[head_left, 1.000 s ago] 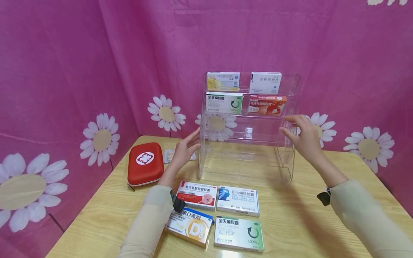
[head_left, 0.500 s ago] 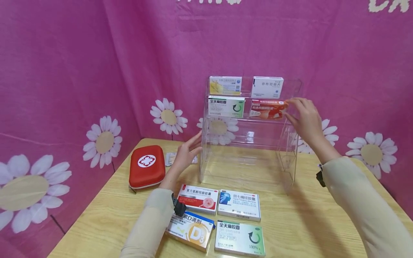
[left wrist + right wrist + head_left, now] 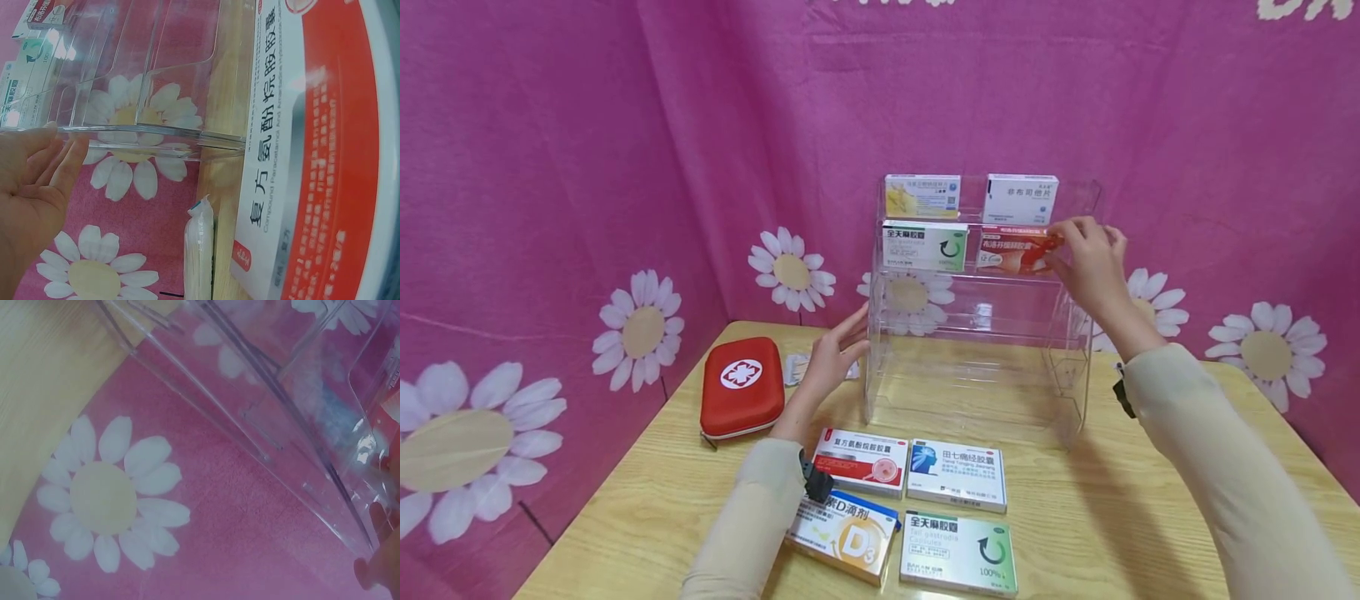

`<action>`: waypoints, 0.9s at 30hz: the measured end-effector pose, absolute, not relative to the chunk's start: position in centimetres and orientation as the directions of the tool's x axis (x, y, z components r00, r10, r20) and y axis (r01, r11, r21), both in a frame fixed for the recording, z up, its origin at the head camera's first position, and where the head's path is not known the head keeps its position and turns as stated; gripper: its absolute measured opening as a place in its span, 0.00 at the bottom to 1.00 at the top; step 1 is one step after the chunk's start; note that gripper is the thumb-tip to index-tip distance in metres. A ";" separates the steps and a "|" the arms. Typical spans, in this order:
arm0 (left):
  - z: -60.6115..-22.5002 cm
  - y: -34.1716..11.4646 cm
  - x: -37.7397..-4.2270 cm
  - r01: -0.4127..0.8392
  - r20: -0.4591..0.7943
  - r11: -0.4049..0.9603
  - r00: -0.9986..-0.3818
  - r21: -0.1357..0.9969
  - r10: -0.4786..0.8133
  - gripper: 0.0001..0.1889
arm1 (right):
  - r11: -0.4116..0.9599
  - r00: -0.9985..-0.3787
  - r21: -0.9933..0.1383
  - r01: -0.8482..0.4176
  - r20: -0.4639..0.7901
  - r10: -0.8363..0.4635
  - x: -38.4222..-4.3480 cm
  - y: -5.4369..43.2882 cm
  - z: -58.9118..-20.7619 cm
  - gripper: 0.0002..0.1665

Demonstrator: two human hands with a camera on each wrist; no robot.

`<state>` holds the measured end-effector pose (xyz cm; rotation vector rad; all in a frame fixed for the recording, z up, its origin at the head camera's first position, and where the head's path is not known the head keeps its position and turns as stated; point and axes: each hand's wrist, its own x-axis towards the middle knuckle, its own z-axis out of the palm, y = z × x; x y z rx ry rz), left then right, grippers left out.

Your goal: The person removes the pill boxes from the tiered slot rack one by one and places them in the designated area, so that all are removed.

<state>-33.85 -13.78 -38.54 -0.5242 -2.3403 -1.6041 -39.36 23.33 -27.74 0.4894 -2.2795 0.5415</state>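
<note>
A clear acrylic display rack [image 3: 977,321] stands at the back of the table with medicine boxes on its two upper tiers. My right hand [image 3: 1090,258] pinches the right end of a red medicine box [image 3: 1011,252] on the second tier, fingers at its top edge and thumb lower down. That hand only partly shows in the right wrist view. Against the rack's left side panel, my left hand [image 3: 833,358] rests its extended fingers. Left of the red box sits a green-and-white box [image 3: 925,247]. Above them are a yellow-and-white box [image 3: 922,197] and a white box [image 3: 1020,200].
In front of the rack lie a red-and-white box [image 3: 861,460], a blue-and-white box [image 3: 956,475], an orange D3 box [image 3: 846,533] and another green-and-white box [image 3: 958,552]. A red first-aid case [image 3: 742,387] and a small clear packet [image 3: 796,368] are at the left.
My right hand has moved up and left from beside the rack to the red box's right end, and the box has slid slightly left. My left hand stays at the rack's side.
</note>
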 end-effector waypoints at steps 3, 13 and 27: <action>-38.5 -13.8 -33.8 0.430 0.404 0.324 -0.903 0.843 0.147 0.32 | 0.820 -0.654 -0.277 -0.502 0.741 -0.150 -39.6 22.9 -27.9 0.18; -38.4 -13.8 -33.6 0.435 0.408 0.322 -0.900 0.841 0.151 0.31 | 0.769 -0.607 -0.328 -0.548 0.789 -0.096 -39.7 22.7 -28.1 0.15; -38.6 -13.9 -33.8 0.432 0.405 0.326 -0.902 0.841 0.151 0.31 | 0.713 -0.463 -0.328 -0.619 0.886 0.006 -38.4 23.0 -26.9 0.12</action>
